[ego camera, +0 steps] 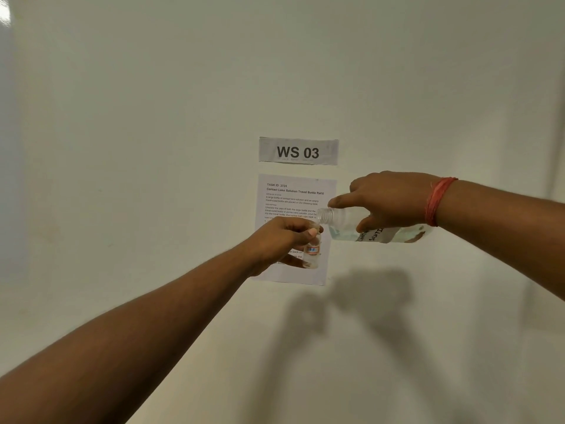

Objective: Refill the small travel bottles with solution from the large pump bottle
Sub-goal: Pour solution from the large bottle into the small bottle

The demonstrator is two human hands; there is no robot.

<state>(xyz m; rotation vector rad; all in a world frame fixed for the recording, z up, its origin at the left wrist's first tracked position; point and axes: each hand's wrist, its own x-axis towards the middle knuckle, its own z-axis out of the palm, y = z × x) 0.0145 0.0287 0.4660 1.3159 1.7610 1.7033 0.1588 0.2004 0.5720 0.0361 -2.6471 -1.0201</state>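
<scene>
- Right hand (pixel 388 200) grips the large bottle (pixel 376 229) tipped sideways, its open neck meeting the travel bottle (pixel 312 247) for pouring.
- Left hand (pixel 282 240) holds the travel bottle upright beneath, steadying it.

The only surface in view is a plain off-white wall (pixel 153 148); whatever stands beneath the bottles lies outside the picture. Two papers are stuck flat to the wall. The upper one is a small grey label (pixel 298 151) printed "WS 03" in bold black letters. Just below it, apart by a narrow strip of bare wall, hangs a white instruction sheet (pixel 276 197) headed "TASK ID: 3724" and "Contact Lens Solution Travel Bottle Refill", with smaller paragraphs of text underneath. Soft grey shadows (pixel 367 295) fall on the wall below and to the right of the sheet.
</scene>
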